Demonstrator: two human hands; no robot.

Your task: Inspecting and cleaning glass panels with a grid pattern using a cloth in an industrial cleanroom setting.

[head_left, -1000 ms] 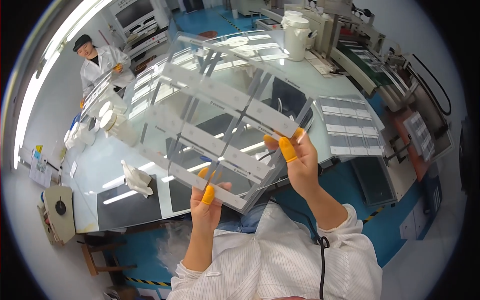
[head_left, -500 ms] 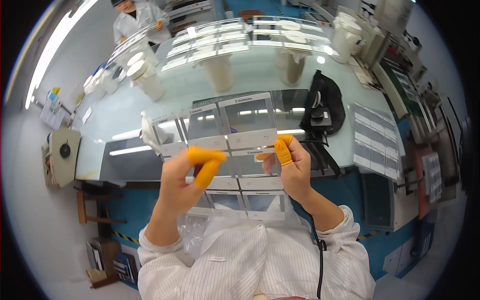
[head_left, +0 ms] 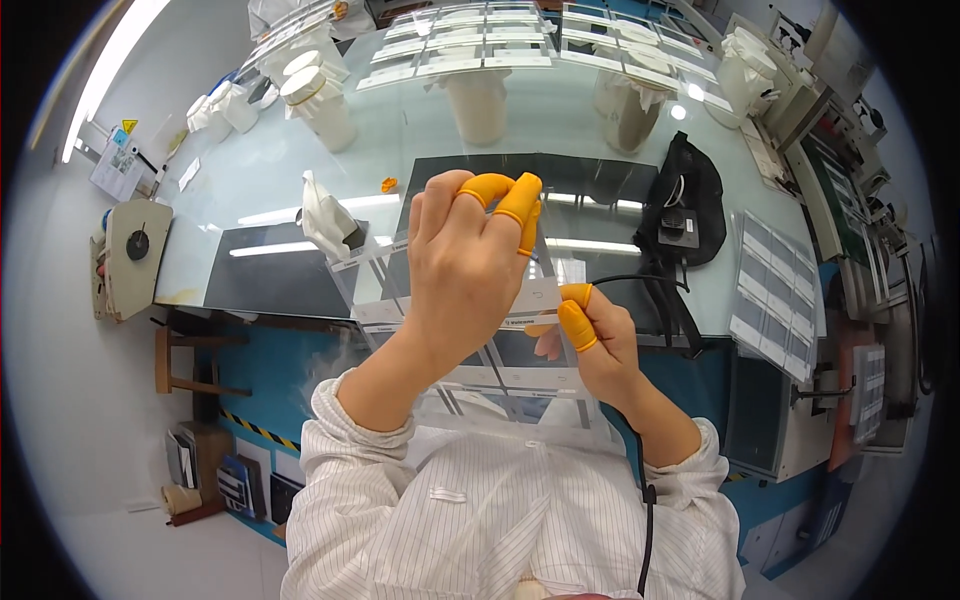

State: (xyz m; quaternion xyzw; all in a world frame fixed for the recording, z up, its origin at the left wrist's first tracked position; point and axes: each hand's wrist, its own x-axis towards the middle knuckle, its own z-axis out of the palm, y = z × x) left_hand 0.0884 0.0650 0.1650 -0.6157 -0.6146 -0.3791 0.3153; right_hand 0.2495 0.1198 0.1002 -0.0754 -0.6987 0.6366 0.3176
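A clear sheet [head_left: 480, 376] printed with rows of white-banded rectangular panels is held up in front of my body, over the table's near edge. My right hand [head_left: 603, 345] pinches its right edge between thumb and fingers, with yellow finger cots on the tips. In front of the sheet's upper part is my left hand [head_left: 465, 265], its back toward me and its cot-covered fingertips pressed together near the upper right corner. Whatever those fingertips hold, if anything, is hidden. The left hand and wrist cover much of the sheet's middle.
On the glass-topped table [head_left: 390, 130] stand white tubs [head_left: 475, 105] carrying racks of similar sheets [head_left: 455, 60]. A tissue pack [head_left: 325, 215], an orange finger cot [head_left: 389, 185] and a black bag [head_left: 690, 200] lie nearer. More printed sheets [head_left: 775, 290] are at the right.
My left hand has moved up and right, from the sheet's left side to near its upper right corner. The right hand keeps its hold on the sheet. The view has shifted slightly.
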